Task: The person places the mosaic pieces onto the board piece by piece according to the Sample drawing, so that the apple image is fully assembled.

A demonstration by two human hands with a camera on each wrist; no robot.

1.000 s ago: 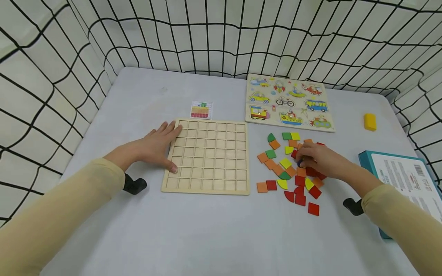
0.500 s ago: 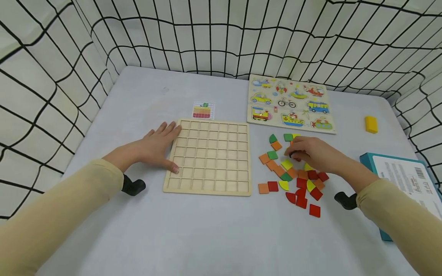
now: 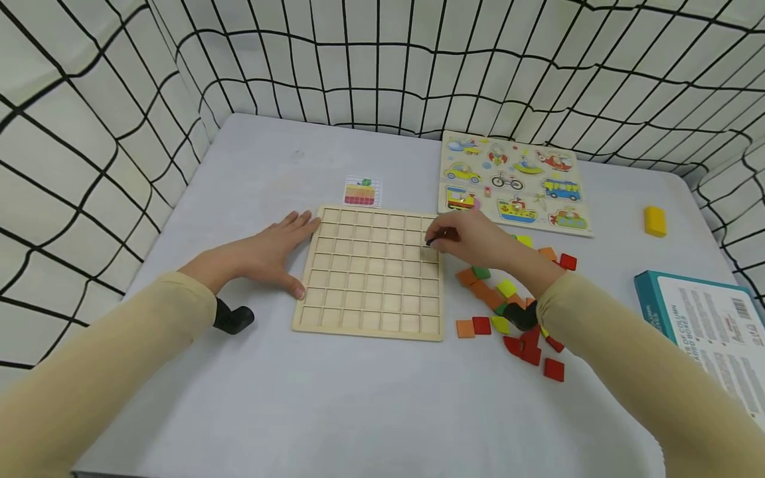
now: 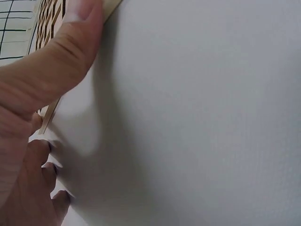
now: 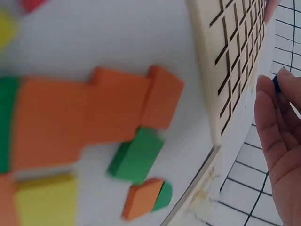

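A square wooden grid board lies on the white table, its cells bare where visible. My left hand is spread at its left side, with thumb and fingertips along the rim; in the left wrist view the thumb extends onto the edge. Over the board's upper right cells, my right hand pinches a small dark blue tile, mostly hidden by the fingers. Its exact shape cannot be told. Loose red, orange, yellow and green tiles lie right of the board, partly covered by my right forearm.
A small pattern card lies behind the grid board. A vehicle picture puzzle sits at the back right. Farther right are a yellow block and a teal box. Black netting surrounds the table's back and sides.
My right hand has moved left from the loose tiles to above the board's upper right, carrying the dark blue tile. My left hand has stayed at the board's left edge. The head view has shifted slightly.
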